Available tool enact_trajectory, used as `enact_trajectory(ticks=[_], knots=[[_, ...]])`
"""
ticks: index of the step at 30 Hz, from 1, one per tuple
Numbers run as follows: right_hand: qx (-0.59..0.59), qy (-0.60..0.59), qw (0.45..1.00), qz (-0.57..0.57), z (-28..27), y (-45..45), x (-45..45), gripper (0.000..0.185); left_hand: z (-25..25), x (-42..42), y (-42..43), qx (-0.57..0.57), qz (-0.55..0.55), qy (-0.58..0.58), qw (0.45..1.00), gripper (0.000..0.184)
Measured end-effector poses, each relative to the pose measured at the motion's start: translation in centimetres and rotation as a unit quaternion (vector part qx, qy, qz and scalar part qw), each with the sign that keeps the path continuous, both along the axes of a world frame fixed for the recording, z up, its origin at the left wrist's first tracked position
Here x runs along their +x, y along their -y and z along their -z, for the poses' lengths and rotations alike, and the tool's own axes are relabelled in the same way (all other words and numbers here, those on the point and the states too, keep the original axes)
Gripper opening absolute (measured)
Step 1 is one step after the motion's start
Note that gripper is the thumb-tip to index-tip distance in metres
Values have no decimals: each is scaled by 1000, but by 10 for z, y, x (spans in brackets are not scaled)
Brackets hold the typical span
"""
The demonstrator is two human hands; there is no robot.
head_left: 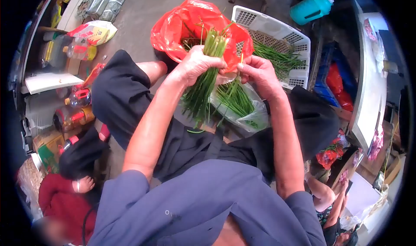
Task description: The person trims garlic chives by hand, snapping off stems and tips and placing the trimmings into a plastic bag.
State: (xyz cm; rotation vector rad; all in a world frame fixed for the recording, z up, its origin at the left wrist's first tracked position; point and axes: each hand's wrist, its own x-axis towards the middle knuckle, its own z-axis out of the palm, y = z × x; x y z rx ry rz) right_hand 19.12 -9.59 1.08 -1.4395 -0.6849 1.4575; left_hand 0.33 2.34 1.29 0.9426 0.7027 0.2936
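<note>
My left hand (197, 66) is wrapped round a bunch of long green stalks (203, 90), cut ends up and leafy ends hanging down. Close to its right, my right hand (258, 72) pinches a thin yellowish-green stalk (241, 58) between thumb and finger. Behind both hands is an open red plastic bag (173, 22) with some plant bits inside. Below my right hand, a clear plastic bag (258, 115) holds more green stalks (235, 98). A white plastic basket (302, 44) at the back right holds another pile of green stalks (277, 57).
A teal jug (311, 8) stands beyond the basket, and a blue crate (325, 83) is to its right. Bottles (78, 97) line the left side. One person in a red top (60, 194) is at lower left; another person's arm (336, 209) shows at lower right.
</note>
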Motion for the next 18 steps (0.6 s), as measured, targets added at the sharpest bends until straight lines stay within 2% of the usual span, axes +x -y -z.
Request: enact_trajectory(ticks=[2, 6, 15, 18], knots=[[8, -18, 1000, 13, -12, -4, -5, 18, 2, 1, 3, 0, 37, 13, 999, 21], [22, -40, 998, 39, 0, -8, -10, 18, -3, 2, 7, -41, 69, 64, 995, 27], [26, -42, 995, 82, 10, -7, -21, 19, 6, 5, 8, -53, 49, 68, 995, 35], [25, -2, 992, 122, 17, -6, -22, 22, 3, 6, 8, -63, 56, 77, 993, 40]])
